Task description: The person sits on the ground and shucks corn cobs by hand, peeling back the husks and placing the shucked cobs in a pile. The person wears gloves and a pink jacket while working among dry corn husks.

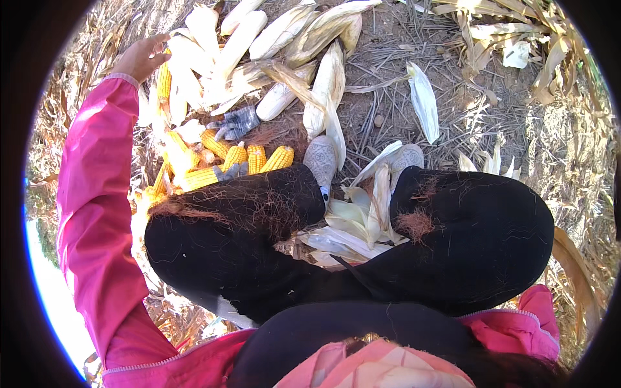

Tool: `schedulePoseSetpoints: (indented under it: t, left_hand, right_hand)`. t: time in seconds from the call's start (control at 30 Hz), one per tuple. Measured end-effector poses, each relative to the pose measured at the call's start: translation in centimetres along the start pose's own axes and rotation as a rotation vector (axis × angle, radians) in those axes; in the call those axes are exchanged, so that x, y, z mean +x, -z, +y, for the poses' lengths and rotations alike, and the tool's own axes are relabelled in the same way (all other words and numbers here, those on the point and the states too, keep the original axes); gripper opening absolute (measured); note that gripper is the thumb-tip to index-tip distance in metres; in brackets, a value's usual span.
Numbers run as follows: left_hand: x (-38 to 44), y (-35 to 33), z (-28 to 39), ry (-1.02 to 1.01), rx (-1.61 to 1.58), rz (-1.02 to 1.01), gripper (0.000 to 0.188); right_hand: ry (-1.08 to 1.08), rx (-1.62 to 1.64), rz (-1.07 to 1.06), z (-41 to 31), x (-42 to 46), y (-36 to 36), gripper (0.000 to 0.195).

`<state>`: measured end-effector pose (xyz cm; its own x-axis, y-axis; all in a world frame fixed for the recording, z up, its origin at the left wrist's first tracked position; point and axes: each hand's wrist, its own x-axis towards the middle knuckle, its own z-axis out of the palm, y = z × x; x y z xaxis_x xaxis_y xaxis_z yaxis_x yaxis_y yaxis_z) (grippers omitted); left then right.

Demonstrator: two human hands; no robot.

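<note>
My left hand [143, 57] reaches out at the upper left, its fingers parted beside the husk-covered ears of corn [204, 53]. Just below its thumb stands a bare yellow ear of corn [164, 82]; whether the fingers touch it or the husks, I cannot tell. More husked yellow ears [257, 159] lie in a heap beside my left knee. Two grey work gloves lie there too, one glove [238, 122] above the ears and another, partly seen glove [231, 171] against my trouser leg. My right hand is out of view.
Unhusked ears [326, 92] lie ahead of my left shoe [320, 157]. Loose pale husks [356, 218] are between my legs, and a single husk [423, 103] rests on the soil further right. Dry stalks and leaves [553, 43] pile up at the upper right. Corn silk clings to my trousers.
</note>
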<state>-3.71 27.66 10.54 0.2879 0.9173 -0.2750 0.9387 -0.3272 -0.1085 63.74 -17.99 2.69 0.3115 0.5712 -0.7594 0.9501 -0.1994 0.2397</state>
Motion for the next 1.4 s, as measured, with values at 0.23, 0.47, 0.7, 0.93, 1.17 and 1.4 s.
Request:
schedulePoseSetpoints:
  t: [0.23,0.47,0.7,0.93,1.17,1.4]
  left_hand:
    - [16.2,6.5,15.6,-0.252,-0.003,0.028,0.039]
    - [22.6,5.4,26.5,-0.731,-0.137,0.171,0.034]
    - [23.3,6.8,25.0,-0.645,-0.19,0.041,0.04]
    - [15.7,7.3,21.9,-0.52,-0.355,-0.079,0.033]
    - [-5.6,10.4,19.2,0.003,-0.662,-0.36,0.034]
    - [-26.8,19.7,19.7,0.583,-0.783,-0.585,0.027]
  right_hand:
    - [-0.015,0.075,-0.055,2.7,-2.2,-0.3,0.078]
    - [-0.044,0.105,-0.139,5.1,-3.8,0.4,0.079]
    - [-0.011,0.087,-0.191,8.6,-3.4,1.2,0.079]
    - [-0.071,0.101,-0.249,11.0,-3.0,0.3,0.08]
    - [-0.137,0.043,-0.336,12.2,-1.3,-1.1,0.08]
    - [-0.108,-0.003,-0.435,7.6,2.0,2.1,0.081]
